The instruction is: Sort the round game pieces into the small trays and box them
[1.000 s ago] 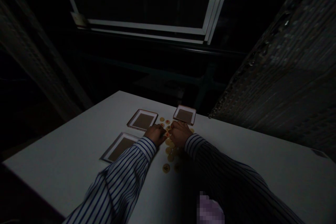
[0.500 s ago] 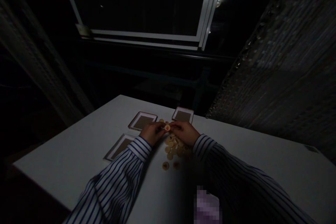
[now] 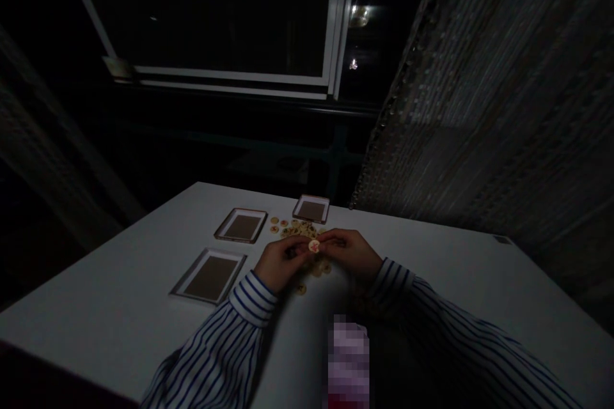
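Both my hands are raised a little above a white table [image 3: 119, 294] in dim light. My left hand [image 3: 279, 263] and my right hand [image 3: 352, 252] pinch one round yellow disc with a red mark [image 3: 314, 245] between their fingertips. Under and beyond the hands lies a loose heap of similar yellow discs [image 3: 297, 227], some with dark marks. One disc [image 3: 301, 289] lies apart, close to my left wrist. My striped sleeves reach in from the bottom.
Three shallow square trays with brown bottoms stand on the table: one near left [image 3: 210, 276], one further back [image 3: 240, 225], one small at the back [image 3: 311, 209]. A dark window frame [image 3: 230, 77] is behind; a beaded curtain [image 3: 480, 108] hangs at right.
My hands have lifted off the heap and come toward me, holding the red-marked disc between them. The view has swung, so the table and trays sit further left and lower.
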A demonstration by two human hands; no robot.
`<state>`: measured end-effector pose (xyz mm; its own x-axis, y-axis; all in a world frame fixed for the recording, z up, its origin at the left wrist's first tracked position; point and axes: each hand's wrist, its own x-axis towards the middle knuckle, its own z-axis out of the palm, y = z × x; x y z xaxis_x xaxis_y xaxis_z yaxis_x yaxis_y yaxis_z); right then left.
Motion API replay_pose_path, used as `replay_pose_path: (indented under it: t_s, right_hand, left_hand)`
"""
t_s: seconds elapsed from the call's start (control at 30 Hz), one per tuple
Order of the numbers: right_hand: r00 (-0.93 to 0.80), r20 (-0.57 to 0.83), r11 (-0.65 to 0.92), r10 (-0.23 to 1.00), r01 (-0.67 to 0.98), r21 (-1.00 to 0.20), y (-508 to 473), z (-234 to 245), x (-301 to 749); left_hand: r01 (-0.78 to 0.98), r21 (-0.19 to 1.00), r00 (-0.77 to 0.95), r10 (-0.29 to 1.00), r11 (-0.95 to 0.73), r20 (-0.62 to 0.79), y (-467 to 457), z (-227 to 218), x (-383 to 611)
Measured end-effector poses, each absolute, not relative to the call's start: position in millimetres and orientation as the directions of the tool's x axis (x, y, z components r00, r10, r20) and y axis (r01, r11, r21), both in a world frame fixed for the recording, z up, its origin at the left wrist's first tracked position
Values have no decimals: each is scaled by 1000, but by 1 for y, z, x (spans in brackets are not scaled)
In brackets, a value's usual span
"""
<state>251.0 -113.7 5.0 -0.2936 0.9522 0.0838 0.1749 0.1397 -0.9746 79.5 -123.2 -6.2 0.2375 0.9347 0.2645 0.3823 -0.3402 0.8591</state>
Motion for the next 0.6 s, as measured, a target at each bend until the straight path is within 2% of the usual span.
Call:
replay_pose_path:
  t_s: [0.2, 0.37, 0.6]
  right_hand:
    - [-283, 72, 123, 956, 167, -978, -142, 4, 283]
    - [-303, 69, 119, 951, 150, -982, -153, -7, 303]
    - [-323, 74, 149, 944, 214, -965, -159, -9, 315]
  left_hand:
    - [176, 961, 270, 949, -214, 162, -138, -15, 110]
    - [157, 976, 333, 938, -153, 94, -141, -24, 128]
    - [186, 974, 363, 930, -127, 52, -145, -26, 141]
